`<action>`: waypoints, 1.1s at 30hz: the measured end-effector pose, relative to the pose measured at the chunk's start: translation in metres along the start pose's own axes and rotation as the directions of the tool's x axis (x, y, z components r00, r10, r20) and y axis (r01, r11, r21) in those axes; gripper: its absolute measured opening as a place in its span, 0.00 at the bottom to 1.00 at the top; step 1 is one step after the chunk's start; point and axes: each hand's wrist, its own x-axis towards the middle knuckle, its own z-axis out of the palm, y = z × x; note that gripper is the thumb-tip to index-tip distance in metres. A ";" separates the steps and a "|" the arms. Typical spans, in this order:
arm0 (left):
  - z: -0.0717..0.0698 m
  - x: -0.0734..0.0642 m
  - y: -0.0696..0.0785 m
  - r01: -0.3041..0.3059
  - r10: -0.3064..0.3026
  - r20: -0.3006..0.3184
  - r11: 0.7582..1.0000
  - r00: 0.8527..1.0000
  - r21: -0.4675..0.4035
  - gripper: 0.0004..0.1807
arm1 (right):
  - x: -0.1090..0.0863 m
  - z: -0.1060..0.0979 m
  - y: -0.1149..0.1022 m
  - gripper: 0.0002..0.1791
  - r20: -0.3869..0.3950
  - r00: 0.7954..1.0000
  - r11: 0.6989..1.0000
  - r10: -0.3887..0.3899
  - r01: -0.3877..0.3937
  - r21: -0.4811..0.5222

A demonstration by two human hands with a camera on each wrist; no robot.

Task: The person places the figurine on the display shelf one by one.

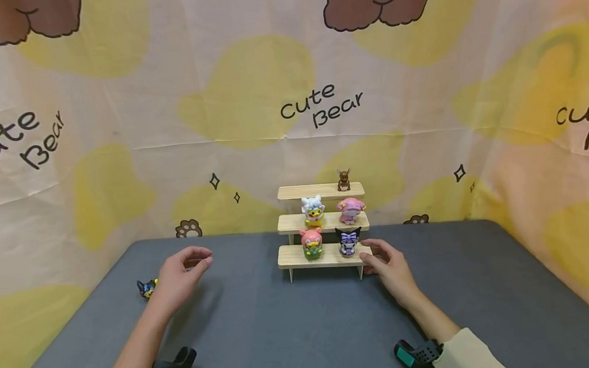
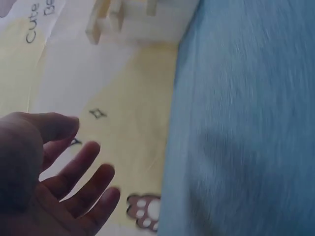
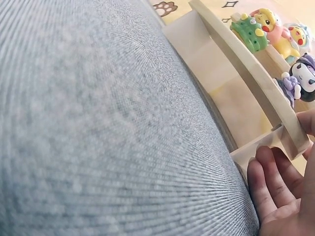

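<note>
A three-step wooden display stand (image 1: pixel 299 256) stands against the back of the table. My right hand (image 1: pixel 391 271) holds the right end of its lowest step, thumb at the board's edge and other fingers beneath it in the right wrist view. Close by on that step sits a black-hooded figurine (image 1: pixel 348 242) with a purple bow, and left of it a pink-hooded figurine (image 1: pixel 311 244). My left hand (image 1: pixel 181 278) hovers over the table's left side, fingers loosely bent around nothing. Partly hidden behind its wrist lies a dark-eared figurine (image 1: pixel 147 288).
The middle step carries a white-hooded figurine (image 1: pixel 313 210) and a pink figurine (image 1: pixel 350 210). A small brown figurine (image 1: pixel 344 180) sits on the top step's right end. Behind the grey table (image 1: pixel 283 331) hangs a printed cloth (image 1: pixel 248 91).
</note>
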 end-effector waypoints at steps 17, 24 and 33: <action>-0.053 -0.001 -0.064 -0.096 0.064 0.125 0.959 0.990 0.268 0.27 | 0.001 0.000 0.003 0.20 -0.003 1.000 1.000 -0.003 0.003 0.005; -0.059 -0.001 -0.088 -0.080 0.057 0.087 0.956 0.995 0.282 0.26 | 0.001 0.001 0.002 0.21 -0.001 1.000 1.000 -0.013 0.013 0.006; -0.059 0.002 -0.100 -0.027 -0.003 0.100 0.955 0.995 0.295 0.24 | 0.002 0.000 0.005 0.20 -0.007 1.000 1.000 -0.017 0.017 -0.013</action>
